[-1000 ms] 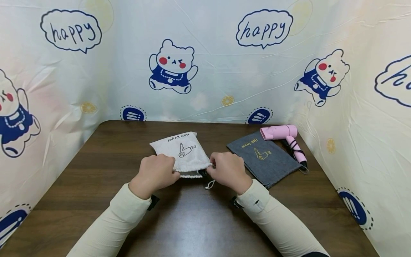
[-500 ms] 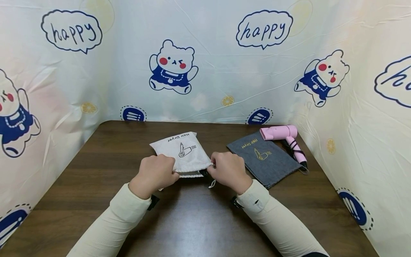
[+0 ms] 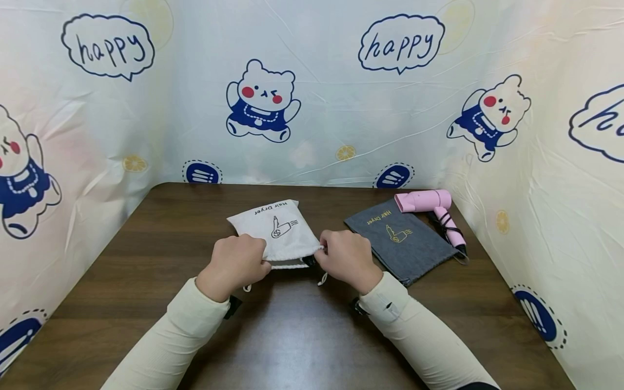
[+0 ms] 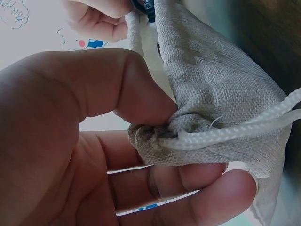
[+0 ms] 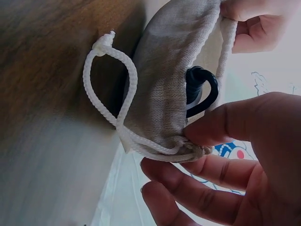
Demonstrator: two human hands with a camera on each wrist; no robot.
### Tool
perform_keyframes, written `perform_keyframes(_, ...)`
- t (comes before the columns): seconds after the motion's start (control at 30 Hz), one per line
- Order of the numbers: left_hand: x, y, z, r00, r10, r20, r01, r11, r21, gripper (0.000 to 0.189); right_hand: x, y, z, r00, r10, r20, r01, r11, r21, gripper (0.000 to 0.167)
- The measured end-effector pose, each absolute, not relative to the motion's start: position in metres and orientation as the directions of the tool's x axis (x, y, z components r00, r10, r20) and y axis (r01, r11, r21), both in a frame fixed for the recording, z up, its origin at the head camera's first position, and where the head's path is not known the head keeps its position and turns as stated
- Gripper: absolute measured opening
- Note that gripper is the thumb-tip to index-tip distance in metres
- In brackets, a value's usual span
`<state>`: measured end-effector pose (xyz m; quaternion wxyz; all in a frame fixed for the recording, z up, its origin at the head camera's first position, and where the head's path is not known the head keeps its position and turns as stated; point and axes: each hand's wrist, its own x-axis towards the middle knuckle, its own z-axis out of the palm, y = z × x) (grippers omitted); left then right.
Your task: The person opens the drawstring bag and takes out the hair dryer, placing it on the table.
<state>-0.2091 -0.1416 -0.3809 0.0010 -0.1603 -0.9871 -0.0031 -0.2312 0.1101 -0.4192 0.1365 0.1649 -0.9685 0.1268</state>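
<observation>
A pale drawstring bag [image 3: 285, 227], printed "Hair Dryer", lies on the table with its mouth toward me. My left hand [image 3: 237, 265] pinches the left corner of the mouth between thumb and fingers, beside a white cord [image 4: 235, 132]. At the opposite corner, my right hand [image 3: 347, 257] pinches the rim, and a knotted cord loop [image 5: 131, 80] hangs there. The mouth gapes partly. Inside it, a black cable end [image 5: 202, 89] shows near the right hand; whatever else the bag contains is hidden.
To the right lies a dark grey bag [image 3: 404, 244], also printed "Hair Dryer". A pink hair dryer [image 3: 424, 201] with a black cord round its handle overlaps its far corner. A patterned cloth [image 3: 312, 108] hangs behind the brown table [image 3: 302, 336].
Both hands keep their grip on the bag's corners and barely move. The mouth looks slightly narrower, the right cord loop has shifted a little, and a cord end now shows below the left hand.
</observation>
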Motion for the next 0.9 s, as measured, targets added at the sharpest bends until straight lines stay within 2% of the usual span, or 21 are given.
perform_keyframes(0.9,-0.2116,-0.1435,-0.3828,-0.948,0.318,-0.034,0.318,0.948,-0.005,0.023,-0.2345,0.1103,-0.4213,-0.922,-0.289,0.258,-0.342,0.920,-0.192,0.012)
